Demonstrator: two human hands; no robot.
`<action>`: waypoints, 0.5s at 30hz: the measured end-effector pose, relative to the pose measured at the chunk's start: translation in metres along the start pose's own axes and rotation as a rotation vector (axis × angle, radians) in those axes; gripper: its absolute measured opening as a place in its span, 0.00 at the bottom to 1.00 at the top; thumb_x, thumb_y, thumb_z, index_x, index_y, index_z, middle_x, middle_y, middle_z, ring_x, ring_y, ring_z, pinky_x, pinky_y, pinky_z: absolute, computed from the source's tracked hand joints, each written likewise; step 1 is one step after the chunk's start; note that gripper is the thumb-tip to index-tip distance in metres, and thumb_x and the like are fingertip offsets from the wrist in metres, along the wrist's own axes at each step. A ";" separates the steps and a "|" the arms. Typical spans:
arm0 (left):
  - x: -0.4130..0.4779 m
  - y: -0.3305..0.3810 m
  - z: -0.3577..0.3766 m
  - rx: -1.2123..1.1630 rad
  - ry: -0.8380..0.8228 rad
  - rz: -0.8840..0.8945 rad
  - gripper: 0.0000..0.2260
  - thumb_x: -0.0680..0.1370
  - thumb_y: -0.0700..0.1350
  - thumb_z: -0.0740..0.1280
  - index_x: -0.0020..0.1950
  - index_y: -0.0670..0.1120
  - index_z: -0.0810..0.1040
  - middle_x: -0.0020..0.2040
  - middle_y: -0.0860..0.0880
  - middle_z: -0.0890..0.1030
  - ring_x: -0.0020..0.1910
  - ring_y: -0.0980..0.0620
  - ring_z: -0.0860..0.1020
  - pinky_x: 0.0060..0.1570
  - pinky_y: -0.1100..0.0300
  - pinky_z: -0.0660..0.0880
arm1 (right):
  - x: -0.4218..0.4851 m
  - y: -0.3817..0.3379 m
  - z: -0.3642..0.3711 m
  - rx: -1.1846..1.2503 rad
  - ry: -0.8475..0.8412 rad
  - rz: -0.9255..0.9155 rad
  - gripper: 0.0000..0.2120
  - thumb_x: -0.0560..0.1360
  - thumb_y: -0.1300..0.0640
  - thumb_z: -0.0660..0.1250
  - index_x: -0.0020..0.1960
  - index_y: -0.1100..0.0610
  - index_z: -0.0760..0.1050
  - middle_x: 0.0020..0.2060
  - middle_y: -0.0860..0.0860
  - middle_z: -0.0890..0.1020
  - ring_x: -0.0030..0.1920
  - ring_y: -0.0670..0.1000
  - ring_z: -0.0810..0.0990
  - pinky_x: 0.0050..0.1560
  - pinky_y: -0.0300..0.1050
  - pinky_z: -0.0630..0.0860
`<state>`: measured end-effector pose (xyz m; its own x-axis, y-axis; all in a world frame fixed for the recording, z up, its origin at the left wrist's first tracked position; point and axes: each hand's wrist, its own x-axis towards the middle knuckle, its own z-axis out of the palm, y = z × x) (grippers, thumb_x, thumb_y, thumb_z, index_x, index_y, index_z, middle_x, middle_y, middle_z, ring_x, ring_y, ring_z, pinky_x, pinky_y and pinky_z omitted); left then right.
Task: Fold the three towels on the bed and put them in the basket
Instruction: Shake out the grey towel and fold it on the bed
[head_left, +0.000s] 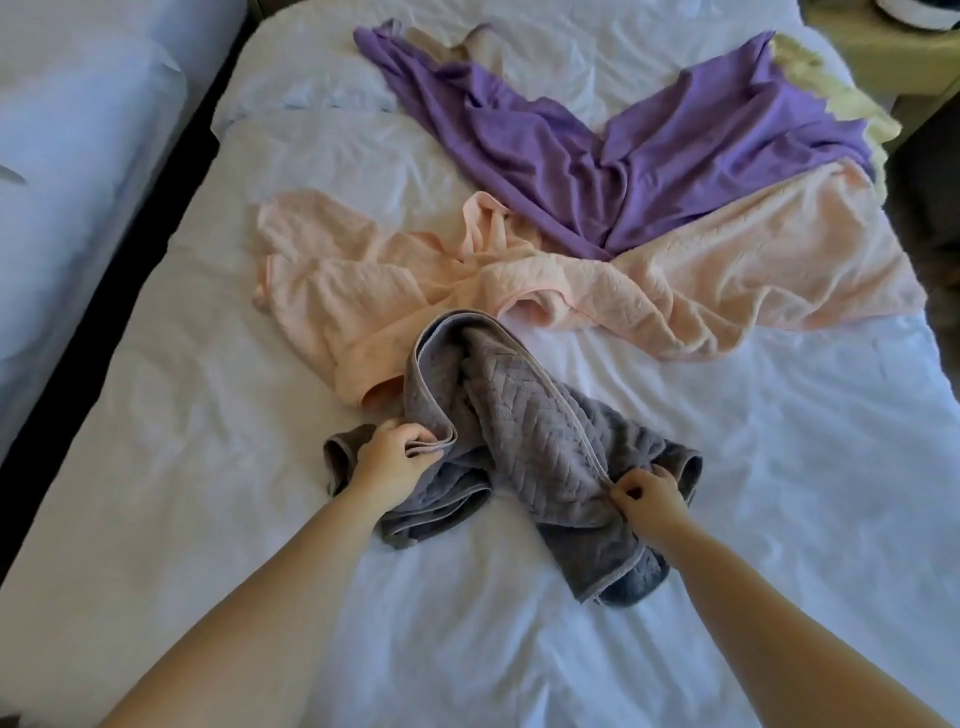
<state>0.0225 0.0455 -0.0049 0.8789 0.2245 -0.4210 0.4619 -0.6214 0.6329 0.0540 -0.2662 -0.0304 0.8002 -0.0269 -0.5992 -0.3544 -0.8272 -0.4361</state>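
Observation:
A crumpled grey towel (524, 436) with a woven pattern lies in the middle of the white bed (208, 415). My left hand (392, 460) grips its piped edge on the left side. My right hand (649, 496) pinches the same hem on the right. Beyond the grey towel a peach towel (649, 286) is spread loosely across the bed. Behind that, a purple towel (597, 150) lies rumpled in a V shape, partly on top of the peach one. No basket is in view.
A pale yellow cloth (831, 98) peeks out under the purple towel at the bed's far right edge. A second bed (78, 156) stands to the left across a dark gap. A bedside table (883, 47) sits at the top right.

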 end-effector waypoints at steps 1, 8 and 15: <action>0.000 0.000 0.000 0.024 0.049 0.032 0.02 0.75 0.45 0.71 0.45 0.48 0.80 0.50 0.49 0.76 0.49 0.47 0.77 0.52 0.52 0.75 | 0.001 -0.001 -0.001 -0.001 0.037 -0.027 0.03 0.76 0.60 0.66 0.44 0.57 0.78 0.61 0.60 0.74 0.62 0.60 0.71 0.60 0.48 0.69; 0.021 0.074 -0.053 0.073 0.255 0.310 0.02 0.76 0.44 0.69 0.46 0.46 0.80 0.46 0.52 0.75 0.45 0.50 0.75 0.45 0.55 0.72 | 0.001 -0.066 -0.092 0.072 0.321 -0.224 0.07 0.74 0.62 0.67 0.39 0.54 0.77 0.44 0.51 0.75 0.46 0.54 0.74 0.47 0.42 0.66; 0.055 0.260 -0.182 0.019 0.584 0.679 0.02 0.74 0.40 0.71 0.46 0.44 0.81 0.47 0.48 0.78 0.46 0.50 0.76 0.46 0.59 0.71 | -0.023 -0.207 -0.266 0.176 0.676 -0.610 0.05 0.73 0.64 0.68 0.40 0.56 0.76 0.43 0.50 0.75 0.46 0.50 0.72 0.49 0.41 0.65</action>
<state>0.2126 0.0329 0.2546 0.8851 0.1467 0.4416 -0.1774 -0.7709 0.6118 0.2377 -0.2438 0.2519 0.9649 0.0174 0.2620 0.1964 -0.7100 -0.6762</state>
